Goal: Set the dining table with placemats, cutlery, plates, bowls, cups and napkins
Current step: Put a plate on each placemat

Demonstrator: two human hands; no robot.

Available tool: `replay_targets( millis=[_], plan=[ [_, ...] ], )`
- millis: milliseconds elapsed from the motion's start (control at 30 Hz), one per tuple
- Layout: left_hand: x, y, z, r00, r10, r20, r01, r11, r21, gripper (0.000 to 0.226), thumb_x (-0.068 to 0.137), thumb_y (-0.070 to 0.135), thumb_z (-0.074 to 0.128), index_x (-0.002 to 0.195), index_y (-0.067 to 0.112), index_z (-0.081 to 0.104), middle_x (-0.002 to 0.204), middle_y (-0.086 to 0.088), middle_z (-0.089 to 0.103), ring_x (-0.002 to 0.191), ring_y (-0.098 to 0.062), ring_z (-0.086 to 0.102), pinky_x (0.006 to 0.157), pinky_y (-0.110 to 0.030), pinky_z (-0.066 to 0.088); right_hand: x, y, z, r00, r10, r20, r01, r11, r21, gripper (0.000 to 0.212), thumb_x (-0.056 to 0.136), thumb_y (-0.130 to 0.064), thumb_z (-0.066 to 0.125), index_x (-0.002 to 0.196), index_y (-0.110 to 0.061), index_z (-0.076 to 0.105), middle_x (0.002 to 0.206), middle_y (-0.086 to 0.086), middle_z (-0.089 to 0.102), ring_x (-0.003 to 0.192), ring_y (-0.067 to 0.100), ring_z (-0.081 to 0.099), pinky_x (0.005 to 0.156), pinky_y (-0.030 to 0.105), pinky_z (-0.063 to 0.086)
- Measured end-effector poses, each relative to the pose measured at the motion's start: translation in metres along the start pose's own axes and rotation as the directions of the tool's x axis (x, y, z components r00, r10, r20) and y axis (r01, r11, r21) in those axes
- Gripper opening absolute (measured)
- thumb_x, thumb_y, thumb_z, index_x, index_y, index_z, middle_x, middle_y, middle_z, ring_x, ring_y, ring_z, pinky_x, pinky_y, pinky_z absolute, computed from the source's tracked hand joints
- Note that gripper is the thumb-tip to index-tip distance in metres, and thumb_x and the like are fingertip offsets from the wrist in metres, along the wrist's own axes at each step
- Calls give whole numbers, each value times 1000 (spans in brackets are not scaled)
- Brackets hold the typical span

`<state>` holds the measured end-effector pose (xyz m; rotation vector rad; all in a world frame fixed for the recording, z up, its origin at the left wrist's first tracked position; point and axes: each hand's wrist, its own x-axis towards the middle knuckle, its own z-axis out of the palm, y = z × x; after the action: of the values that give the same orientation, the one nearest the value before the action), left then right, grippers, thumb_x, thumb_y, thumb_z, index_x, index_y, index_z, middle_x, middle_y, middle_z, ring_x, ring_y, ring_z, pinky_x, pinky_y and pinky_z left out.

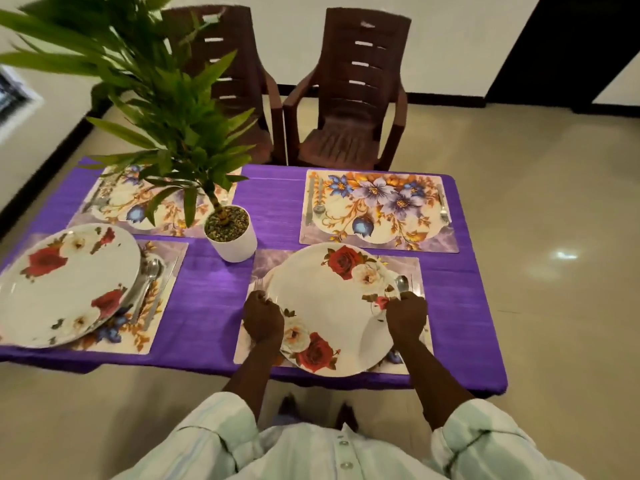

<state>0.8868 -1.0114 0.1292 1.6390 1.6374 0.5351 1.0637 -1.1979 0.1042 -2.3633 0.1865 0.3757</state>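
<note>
1. Left hand [262,318] and right hand [407,317] pinch opposite rims of the rose plate [332,308], keeping it level.
2. Plate sits centred on the near right placemat [408,268], between its cutlery.

White rose-patterned plate [332,306]; purple tablecloth [277,202]; floral placemat [379,211], perhaps lilac-edged.

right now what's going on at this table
A person is setting a table with a purple cloth. Both hands grip the rose plate on the near right mat: left hand on its left rim, right hand on its right rim. A spoon lies beside that plate. The near left mat already has a plate and cutlery. The two far mats hold only cutlery. A potted plant stands mid-table.
</note>
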Motion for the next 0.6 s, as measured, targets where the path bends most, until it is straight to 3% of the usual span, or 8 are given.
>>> replay_targets(
  millis=[133, 267, 400, 600],
  plan=[
    [-5, -5, -4, 999, 23, -38, -24, 1000, -13, 19, 86, -2, 53, 101, -2, 64, 103, -20, 67, 99, -37, 60, 82, -39, 42, 2, -1, 4, 999, 1, 37, -1, 1000, -1, 23, 78, -21, 73, 95, -7, 68, 88, 9, 67, 81, 29, 68, 63, 33, 57],
    [-3, -6, -8, 999, 14, -47, -15, 999, -34, 19, 87, -1, 52, 101, -1, 65, 103, -19, 67, 99, -37, 61, 82, -38, 43, -7, -10, -4, 998, 0, 66, -1, 1000, 17, 21, 82, -16, 71, 97, -2, 65, 92, 11, 66, 82, 29, 66, 50, 19, 37],
    [-2, -8, -10, 999, 18, -31, -19, 1000, -14, 16, 88, -1, 51, 99, 0, 63, 103, -18, 66, 100, -36, 59, 81, -36, 41, -4, -8, -1, 998, -36, 57, 38, 999, -38, 23, 82, -18, 71, 99, -3, 68, 92, 10, 68, 81, 27, 68, 63, 31, 55],
    [1, -8, -10, 999, 32, -8, -32, 999, 3, 15, 90, 0, 50, 98, 0, 63, 102, -18, 66, 98, -36, 60, 76, -33, 38, -6, -3, -4, 996, -72, 53, 76, 993, -88, 22, 89, -17, 65, 104, -1, 69, 97, 13, 68, 88, 29, 68, 71, 33, 53]
  ],
)
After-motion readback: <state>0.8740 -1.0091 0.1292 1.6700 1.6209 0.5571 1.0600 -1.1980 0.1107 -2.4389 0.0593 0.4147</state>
